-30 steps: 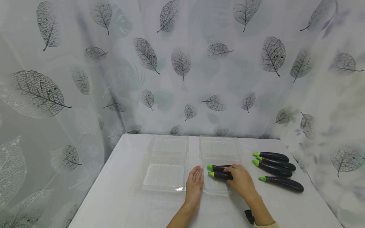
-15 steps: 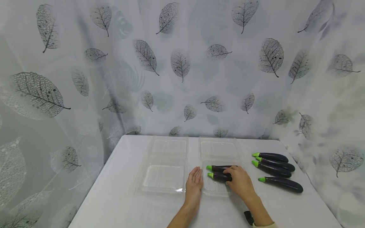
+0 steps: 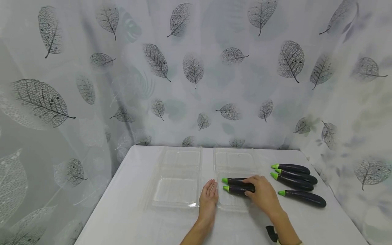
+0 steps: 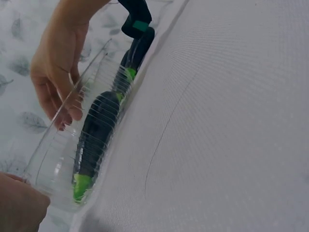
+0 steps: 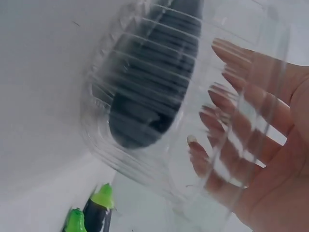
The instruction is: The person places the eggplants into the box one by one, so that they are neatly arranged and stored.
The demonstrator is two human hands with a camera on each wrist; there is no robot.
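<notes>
Two dark eggplants with green stems lie side by side in the base of the right clear plastic clamshell container (image 3: 227,205). The front eggplant (image 3: 235,190) is just below my right hand (image 3: 264,194); the rear eggplant (image 3: 232,181) is partly behind its fingers. In the right wrist view, my right hand (image 5: 260,130) shows through the clear plastic with fingers extended, apart from the eggplant (image 5: 149,92) there. My left hand (image 3: 209,200) stays along the container's left side, fingers straight; in the left wrist view, part of it (image 4: 21,205) shows at the container's rim.
Several more eggplants (image 3: 292,183) lie on the white table (image 3: 122,217) at the right. A second clear clamshell (image 3: 176,206), lid back, stands to the left. A leaf-patterned curtain (image 3: 211,85) hangs behind. A black wrist device (image 3: 271,234) sits under my right forearm.
My right hand has let go of the front eggplant and shifted slightly right, uncovering more of it. My left hand has stayed in place.
</notes>
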